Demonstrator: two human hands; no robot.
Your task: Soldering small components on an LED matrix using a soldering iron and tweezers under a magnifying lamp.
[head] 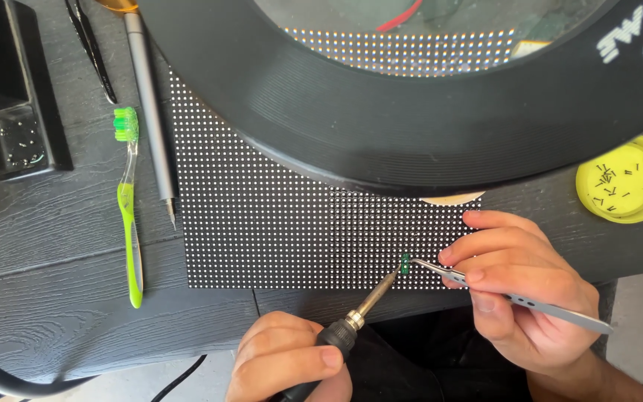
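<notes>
Tweezers (515, 299) pinched in right hand (522, 298), tips on small green chip (405, 263)

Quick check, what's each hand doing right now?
Left hand: closed on the black-handled soldering iron.
Right hand: pinching thin grey metal tweezers, tips at the black dotted LED panel.

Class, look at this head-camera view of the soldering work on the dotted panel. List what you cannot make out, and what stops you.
- Upper part of the LED panel: covered by the black magnifier ring.
- Green part between soldering iron and tweezers: too small to identify.
- Left hand and iron handle: cut off by the bottom edge.
- Small black pieces in the yellow lid: too small.
</notes>
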